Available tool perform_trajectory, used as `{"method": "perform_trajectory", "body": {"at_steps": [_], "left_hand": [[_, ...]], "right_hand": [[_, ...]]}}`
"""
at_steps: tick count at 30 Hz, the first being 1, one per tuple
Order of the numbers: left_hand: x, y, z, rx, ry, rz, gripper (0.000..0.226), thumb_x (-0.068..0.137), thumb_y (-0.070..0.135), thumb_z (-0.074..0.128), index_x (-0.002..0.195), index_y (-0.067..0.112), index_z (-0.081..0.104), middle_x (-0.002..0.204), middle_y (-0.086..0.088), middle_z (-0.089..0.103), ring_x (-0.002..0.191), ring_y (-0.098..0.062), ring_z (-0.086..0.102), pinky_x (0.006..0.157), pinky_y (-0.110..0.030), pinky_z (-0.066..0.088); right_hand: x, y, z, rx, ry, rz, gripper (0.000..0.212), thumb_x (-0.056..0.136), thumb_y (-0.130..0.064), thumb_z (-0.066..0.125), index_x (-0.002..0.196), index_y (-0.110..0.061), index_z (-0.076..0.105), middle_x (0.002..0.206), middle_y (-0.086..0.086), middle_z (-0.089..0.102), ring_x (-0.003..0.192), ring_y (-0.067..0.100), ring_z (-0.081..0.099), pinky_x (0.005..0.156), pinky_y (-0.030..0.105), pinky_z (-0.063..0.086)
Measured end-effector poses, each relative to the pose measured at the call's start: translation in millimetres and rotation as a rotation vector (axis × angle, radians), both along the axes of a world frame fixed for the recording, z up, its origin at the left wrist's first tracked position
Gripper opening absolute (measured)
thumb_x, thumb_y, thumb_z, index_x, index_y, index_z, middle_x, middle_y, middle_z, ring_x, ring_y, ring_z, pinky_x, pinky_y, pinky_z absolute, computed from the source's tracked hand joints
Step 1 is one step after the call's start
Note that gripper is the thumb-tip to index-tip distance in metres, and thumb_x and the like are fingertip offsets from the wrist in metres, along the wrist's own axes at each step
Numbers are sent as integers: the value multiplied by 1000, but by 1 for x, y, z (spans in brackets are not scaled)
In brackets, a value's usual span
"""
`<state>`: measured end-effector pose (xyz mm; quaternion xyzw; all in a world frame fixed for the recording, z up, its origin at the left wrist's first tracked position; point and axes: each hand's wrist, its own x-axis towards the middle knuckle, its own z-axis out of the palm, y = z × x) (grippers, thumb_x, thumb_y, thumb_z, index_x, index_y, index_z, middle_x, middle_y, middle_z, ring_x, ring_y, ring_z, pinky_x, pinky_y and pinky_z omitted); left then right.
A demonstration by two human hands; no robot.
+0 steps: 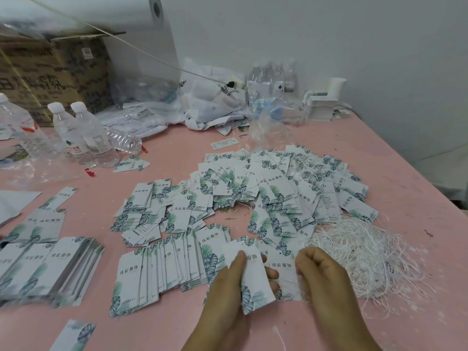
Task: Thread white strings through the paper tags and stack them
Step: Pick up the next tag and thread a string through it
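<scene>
At the far left of the pink table (379, 158), a thick block of white leaf-printed paper tags (50, 269) lay squared up, and just right of it a fanned row of the same tags (162, 269) leaned edge over edge. Beyond these, a loose heap of tags (266, 193) spread across the middle of the table, some with thin strings showing among them.

The left hand (228, 285) pinched one white tag with a green leaf print (253, 282), thumb on its face and fingers behind, holding it lifted and slightly curled. The right hand (321, 272) was curled nearly shut just beside the tag's right edge; whether it gripped a string could not be told, though fine white strands hung below it. Further right lay a tangled pile of white strings (362, 257).

To do this step well, the tag probably needed to be held flat and steady near its punched hole, with a single string drawn free of the tangle, lest several come together.
</scene>
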<state>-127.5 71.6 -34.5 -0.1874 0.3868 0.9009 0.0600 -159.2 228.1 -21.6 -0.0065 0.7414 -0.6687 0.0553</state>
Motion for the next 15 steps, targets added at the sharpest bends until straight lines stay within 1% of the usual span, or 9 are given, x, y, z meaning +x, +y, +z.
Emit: {"method": "perform_trajectory", "body": {"at_steps": [2, 3, 5, 7, 8, 10, 11, 13, 15], "left_hand": [[-1, -2, -3, 86, -2, 9, 48, 84, 38, 57, 96, -5, 73, 88, -32, 66, 63, -34, 65, 57, -37, 56], [-2, -3, -4, 124, 2, 0, 46, 83, 36, 56, 93, -6, 74, 87, -31, 66, 63, -34, 64, 56, -38, 57], [-1, -4, -4, 155, 10, -31, 42, 79, 30, 55, 87, -6, 76, 88, -30, 67, 64, -34, 66, 58, -38, 59], [0, -3, -4, 125, 16, -60, 38, 76, 23, 58, 91, -7, 76, 94, -29, 69, 71, -35, 69, 64, -39, 60], [1, -2, -4, 91, 16, -58, 37, 76, 19, 60, 96, -9, 74, 99, -29, 70, 79, -37, 71, 67, -40, 61], [2, 1, -4, -6, 32, -20, 29, 84, 9, 59, 103, -7, 73, 108, -31, 69, 96, -43, 71, 76, -46, 60], [3, 2, -4, -50, 53, -12, 24, 87, 5, 58, 104, -5, 73, 110, -32, 69, 100, -46, 69, 79, -49, 59], [4, 5, -5, -126, 96, -20, 22, 88, 2, 62, 107, 1, 74, 111, -30, 69, 101, -47, 68, 83, -54, 58], [5, 5, -6, -215, 118, -15, 26, 82, 6, 67, 107, 6, 75, 111, -27, 71, 101, -45, 69, 90, -59, 55]], "right_hand": [[-3, 1, 0, -135, -72, 19, 19, 92, -20, 58, 74, -12, 59, 50, 3, 31, 46, 14, 21, 48, 31, 13], [-3, 1, 0, -183, -85, 32, 18, 90, -21, 59, 75, -10, 59, 51, 7, 30, 44, 13, 19, 47, 28, 12], [-4, 0, 0, -257, -89, 43, 21, 91, -20, 59, 72, -11, 59, 59, 14, 38, 42, 13, 17, 44, 22, 13], [-4, -1, -1, -288, -98, 43, 25, 93, -17, 56, 68, -13, 55, 64, 14, 41, 43, 12, 18, 43, 21, 14], [-3, -1, -2, -284, -101, 39, 26, 93, -16, 56, 67, -15, 54, 61, 10, 39, 44, 12, 19, 43, 22, 14], [-3, -1, -3, -252, -88, 29, 24, 91, -15, 58, 68, -16, 57, 56, 3, 36, 45, 12, 20, 43, 22, 16], [-1, -1, -3, -222, -70, 30, 22, 90, -15, 59, 68, -16, 58, 54, 1, 34, 46, 13, 21, 43, 22, 17], [1, -3, -2, -101, 3, 32, 18, 90, -16, 62, 71, -18, 62, 51, -1, 36, 46, 13, 25, 44, 23, 21], [3, -5, -2, 25, 93, 31, 16, 89, -17, 64, 73, -21, 65, 50, -3, 42, 48, 12, 32, 44, 22, 28]]}}
